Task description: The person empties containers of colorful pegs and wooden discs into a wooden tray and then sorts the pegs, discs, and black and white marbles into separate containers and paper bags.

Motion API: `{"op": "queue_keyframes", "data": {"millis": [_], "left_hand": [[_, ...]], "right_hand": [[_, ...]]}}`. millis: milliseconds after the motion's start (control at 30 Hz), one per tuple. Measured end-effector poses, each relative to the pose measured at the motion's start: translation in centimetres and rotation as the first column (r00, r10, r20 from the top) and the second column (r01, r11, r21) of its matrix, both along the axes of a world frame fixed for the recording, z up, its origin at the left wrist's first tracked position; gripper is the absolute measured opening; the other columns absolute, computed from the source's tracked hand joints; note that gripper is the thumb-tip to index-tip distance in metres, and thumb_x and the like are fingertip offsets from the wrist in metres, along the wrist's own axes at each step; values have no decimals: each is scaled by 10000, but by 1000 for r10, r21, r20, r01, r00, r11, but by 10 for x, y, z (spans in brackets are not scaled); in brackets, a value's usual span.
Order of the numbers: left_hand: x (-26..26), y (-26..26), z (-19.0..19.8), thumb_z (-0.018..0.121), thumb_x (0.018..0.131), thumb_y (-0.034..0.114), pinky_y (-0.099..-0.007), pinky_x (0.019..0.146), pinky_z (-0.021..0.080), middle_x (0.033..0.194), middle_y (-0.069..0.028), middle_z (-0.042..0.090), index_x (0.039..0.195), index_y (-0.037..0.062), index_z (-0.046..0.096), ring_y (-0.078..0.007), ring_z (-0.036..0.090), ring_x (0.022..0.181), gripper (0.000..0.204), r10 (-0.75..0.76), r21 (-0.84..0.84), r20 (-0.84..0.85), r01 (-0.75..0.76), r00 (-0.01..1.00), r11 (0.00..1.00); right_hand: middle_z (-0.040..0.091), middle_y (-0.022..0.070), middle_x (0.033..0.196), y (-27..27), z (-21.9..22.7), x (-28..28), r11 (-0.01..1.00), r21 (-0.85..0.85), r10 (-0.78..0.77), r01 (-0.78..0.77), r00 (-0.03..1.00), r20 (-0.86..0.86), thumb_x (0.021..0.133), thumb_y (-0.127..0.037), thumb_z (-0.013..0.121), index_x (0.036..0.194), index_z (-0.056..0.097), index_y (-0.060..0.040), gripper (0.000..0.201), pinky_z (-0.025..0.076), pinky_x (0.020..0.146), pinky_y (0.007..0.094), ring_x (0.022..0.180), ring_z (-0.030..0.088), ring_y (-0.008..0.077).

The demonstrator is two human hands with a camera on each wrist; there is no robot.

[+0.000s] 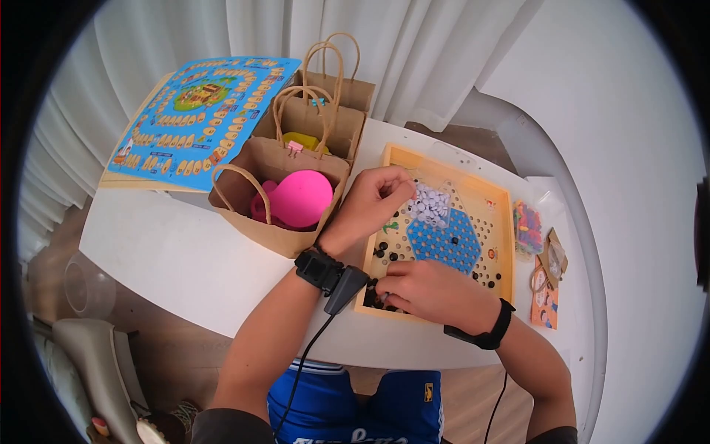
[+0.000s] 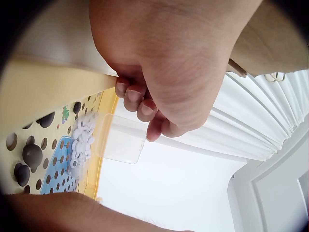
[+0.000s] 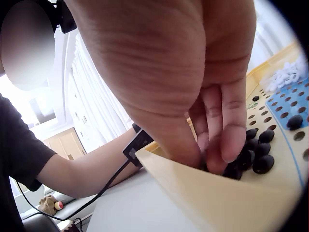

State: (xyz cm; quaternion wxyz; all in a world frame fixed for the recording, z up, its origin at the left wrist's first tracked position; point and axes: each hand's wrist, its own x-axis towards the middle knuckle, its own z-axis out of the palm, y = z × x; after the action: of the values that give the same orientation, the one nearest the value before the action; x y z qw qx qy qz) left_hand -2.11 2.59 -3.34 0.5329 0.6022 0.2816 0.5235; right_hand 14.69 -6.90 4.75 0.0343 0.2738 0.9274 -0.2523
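Note:
My left hand (image 1: 377, 200) hovers over the left rim of a wooden game tray (image 1: 509, 214), its fingers loosely curled and nothing seen in them. Close by its fingertips is a clear plastic box (image 1: 430, 206) of white pieces, its see-through lid (image 2: 123, 140) raised in the left wrist view. My right hand (image 1: 444, 292) reaches into the tray's near left corner, thumb and fingers down among a cluster of black pieces (image 3: 256, 150). The rim hides part of its thumb, and I cannot tell whether it grips a piece. A blue hexagon (image 1: 447, 248) with holes marks the board's middle.
Paper bags (image 1: 292, 237) stand left of the tray, one with a pink object (image 1: 302, 200) inside. Behind them leans a blue board-game sheet (image 1: 207, 118). At right are a box of colourful pieces (image 1: 528, 226) and an orange card (image 1: 545, 300). A cable (image 1: 314, 344) hangs from my left wrist.

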Motion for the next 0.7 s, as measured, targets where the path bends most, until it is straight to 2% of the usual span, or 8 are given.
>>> {"op": "queue_keyframes", "data": {"millis": [67,167,300,600,667,700], "left_hand": [[1,-2,3,599,1034,134,-195,657,378,829,54,624,904,22,658,7,483,745,181,4,13,28,-5,1000,1000],[0,0,1,598,1032,133,-195,654,377,834,54,627,906,22,658,8,483,742,179,2,10,11,-2,1000,1000],[0,0,1,596,1031,132,-197,658,380,840,52,631,908,20,658,5,486,746,177,6,8,-9,-6,1000,1000],[1,2,-2,600,1035,138,-200,668,384,847,51,629,901,23,649,2,489,753,184,1,14,0,-1,1000,1000],[4,1,-1,631,984,93,-213,572,363,715,64,577,891,-5,686,1,451,641,146,51,37,55,-53,997,998],[4,1,-1,631,984,93,-213,572,363,715,64,577,891,-5,686,1,451,641,146,52,41,57,-55,997,998]], "right_hand": [[661,147,915,1,0,1,995,76,-58,60,998,-26,942,-119,644,946,678,-20,105,569,767,452,866,692,363],[666,136,890,4,-6,7,990,86,-110,112,994,-23,902,-115,695,1015,712,-54,130,561,743,438,826,684,361],[674,142,873,5,-6,8,983,108,-149,150,989,-19,884,-106,708,1002,718,-51,131,560,729,440,810,685,365],[683,152,861,10,2,17,983,11,-180,184,974,-137,881,-101,701,935,737,-29,96,556,745,432,804,689,354],[700,150,869,14,9,20,975,-53,-222,216,960,-169,862,-110,732,927,750,-23,110,556,743,406,785,684,334],[700,150,869,18,12,23,975,-49,-220,215,961,-169,862,-110,732,927,750,-23,110,556,743,406,785,684,334]]}}
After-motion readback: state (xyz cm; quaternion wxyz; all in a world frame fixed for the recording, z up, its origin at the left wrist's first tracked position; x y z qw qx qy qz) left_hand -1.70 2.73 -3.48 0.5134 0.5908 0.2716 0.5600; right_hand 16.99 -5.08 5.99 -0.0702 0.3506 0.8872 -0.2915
